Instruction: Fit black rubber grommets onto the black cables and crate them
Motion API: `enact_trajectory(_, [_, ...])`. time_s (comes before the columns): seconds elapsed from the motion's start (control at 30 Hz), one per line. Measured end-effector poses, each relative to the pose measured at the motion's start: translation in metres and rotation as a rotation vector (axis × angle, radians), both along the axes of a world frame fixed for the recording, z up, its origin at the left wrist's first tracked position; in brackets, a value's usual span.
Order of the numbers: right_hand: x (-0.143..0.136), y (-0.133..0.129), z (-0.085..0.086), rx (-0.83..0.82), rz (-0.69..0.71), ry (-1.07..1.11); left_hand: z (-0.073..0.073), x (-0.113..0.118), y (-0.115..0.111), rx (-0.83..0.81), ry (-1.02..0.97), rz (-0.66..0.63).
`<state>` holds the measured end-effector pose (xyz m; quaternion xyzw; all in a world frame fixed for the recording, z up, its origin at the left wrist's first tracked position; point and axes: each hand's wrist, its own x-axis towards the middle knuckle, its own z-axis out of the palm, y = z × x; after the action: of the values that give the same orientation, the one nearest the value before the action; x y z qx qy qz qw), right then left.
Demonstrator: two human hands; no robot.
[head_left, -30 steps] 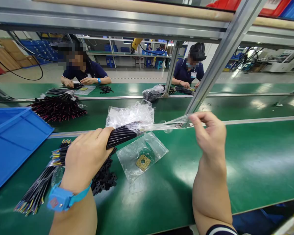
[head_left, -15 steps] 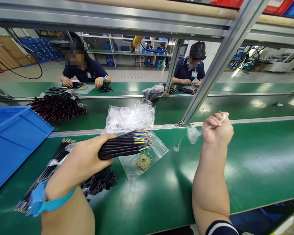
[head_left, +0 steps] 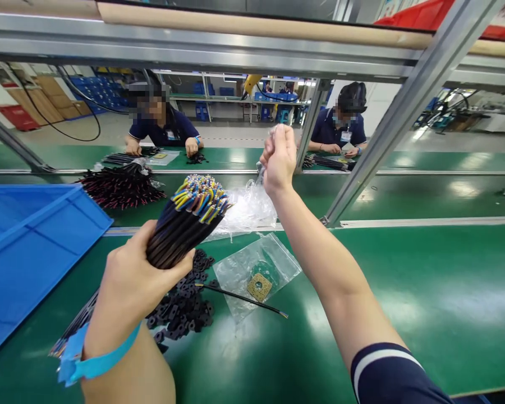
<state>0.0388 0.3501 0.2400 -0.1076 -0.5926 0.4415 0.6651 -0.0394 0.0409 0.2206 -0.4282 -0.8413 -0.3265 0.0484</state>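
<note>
My left hand point(head_left: 130, 275), with a blue strap at the wrist, is wrapped around a thick bundle of black cables point(head_left: 172, 233). Their stripped ends, with blue, yellow and brown wires, point up and away. My right hand point(head_left: 280, 160) is raised over the clear plastic bags point(head_left: 252, 207), closed on what looks like a scrap of clear plastic film point(head_left: 272, 132), mostly hidden by the fingers. One loose black cable point(head_left: 244, 297) lies across a flat zip bag point(head_left: 231, 275), in front of a tan square sponge point(head_left: 260, 287). Small black parts point(head_left: 180, 308) are heaped beside my left hand.
A blue bin point(head_left: 33, 241) stands at the left. More cables point(head_left: 78, 322) lie partly behind my left forearm. Across the metal frame post point(head_left: 374, 123), two co-workers sit at the far bench. A pile of black and red cables point(head_left: 124, 188) lies beyond the rail.
My right hand has swung left and up, over the plastic bags. The bundle in my left hand has tilted upright. A single cable now lies on the zip bag. The view has shifted slightly.
</note>
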Motion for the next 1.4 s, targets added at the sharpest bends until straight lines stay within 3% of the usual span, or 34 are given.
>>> enact_trajectory(0.1, [-0.033,0.015,0.000,0.077,-0.147,-0.154,-0.001,-0.006,-0.001,0.037,-0.036,0.043])
enact_trajectory(0.2, [-0.050,0.015,-0.030,0.167,-0.372,-0.750,-0.001,-0.010,-0.001,0.053,-0.062,0.090])
enact_trajectory(0.33, [-0.043,0.008,-0.071,0.229,-0.307,-1.096,0.002,-0.012,-0.003,-0.020,-0.074,0.120])
enact_trajectory(0.43, [-0.013,-0.005,-0.077,0.305,-0.302,-1.198,0.002,-0.012,-0.002,-0.025,-0.058,0.115])
enact_trajectory(0.53, [0.033,-0.044,-0.081,0.469,-0.335,-1.284,-0.002,-0.012,0.002,0.041,-0.013,0.066])
enact_trajectory(0.63, [0.072,-0.107,-0.105,0.727,-0.004,-1.563,-0.008,-0.009,0.009,0.126,0.039,-0.033])
enact_trajectory(0.73, [0.088,-0.161,-0.142,0.755,0.110,-1.659,-0.011,0.000,0.013,0.168,0.050,-0.125])
enact_trajectory(0.83, [0.087,-0.183,-0.163,0.741,0.129,-1.712,-0.011,0.013,0.012,0.206,0.002,-0.208])
enact_trajectory(1.03, [0.092,-0.187,-0.157,0.719,0.057,-1.687,-0.012,0.031,0.005,0.269,-0.331,-0.355])
enact_trajectory(1.23, [0.087,-0.209,-0.170,0.715,0.066,-1.638,-0.027,0.032,0.003,0.299,-0.592,-0.453])
enact_trajectory(1.3, [0.093,-0.210,-0.164,0.675,0.044,-1.602,-0.033,0.029,-0.002,0.316,-0.666,-0.471])
enact_trajectory(1.4, [0.122,-0.195,-0.137,0.554,-0.035,-1.538,-0.039,0.025,-0.014,0.430,-0.801,-0.480])
